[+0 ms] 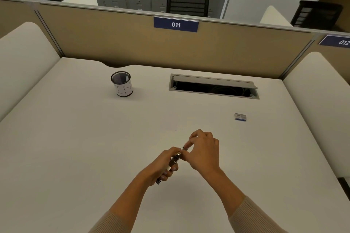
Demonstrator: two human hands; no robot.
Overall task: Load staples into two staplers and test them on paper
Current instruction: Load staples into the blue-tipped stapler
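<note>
stapler (175,159): small, with a metal top, held just above the counter (94,147) near its front middle and mostly hidden in the left hand.
left hand (162,166): fingers curled round the stapler's body, clamped on it from below.
right hand (204,149): thumb and forefinger pinched on a thin metal part at the stapler's front end. i cannot tell whether it is a staple strip or the magazine.
handling: probably light, stiff and a little slick on the metal. best gripped by the body, top left free. a staple strip would snap easily, so pinch its sides gently.
staple box (240,117): on the counter, well apart to the right.
mesh cup (122,84): far side, left of the cable hatch (214,86).
</note>
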